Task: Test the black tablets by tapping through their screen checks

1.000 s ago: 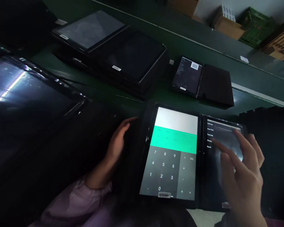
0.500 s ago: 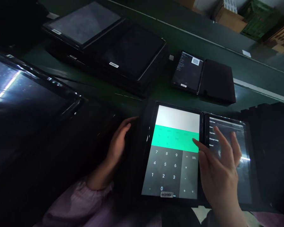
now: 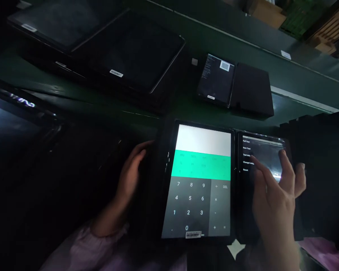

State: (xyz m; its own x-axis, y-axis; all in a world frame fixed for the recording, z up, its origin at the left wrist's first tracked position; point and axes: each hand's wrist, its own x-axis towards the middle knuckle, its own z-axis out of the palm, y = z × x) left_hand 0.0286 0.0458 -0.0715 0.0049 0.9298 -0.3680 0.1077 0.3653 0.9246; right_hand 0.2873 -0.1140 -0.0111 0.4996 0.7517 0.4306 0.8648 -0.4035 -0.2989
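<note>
A tablet point(image 3: 196, 203) with a bright calculator screen and a small barcode label lies before me. Close against its right side is a second tablet point(image 3: 245, 195) showing a short text menu on a dark screen. My right hand point(image 3: 279, 199) is over this second tablet, fingers apart, the index fingertip at the menu lines; whether it touches the glass I cannot tell. My left hand point(image 3: 128, 177) is beside the dark left edge of the calculator tablet, its fingers stretched out and partly lost in shadow. It grips nothing that I can see.
Stacked dark tablets point(image 3: 135, 52) with labels lie at the upper left. A small device point(image 3: 217, 81) with a QR code leans beside a black box point(image 3: 252, 88). A large glossy screen point(image 3: 11, 120) is at the left edge, a black ridged stack point(image 3: 322, 162) at the right.
My right hand has moved right, from the calculator screen to the menu tablet. My left hand stays beside the calculator tablet. The whole view has shifted slightly.
</note>
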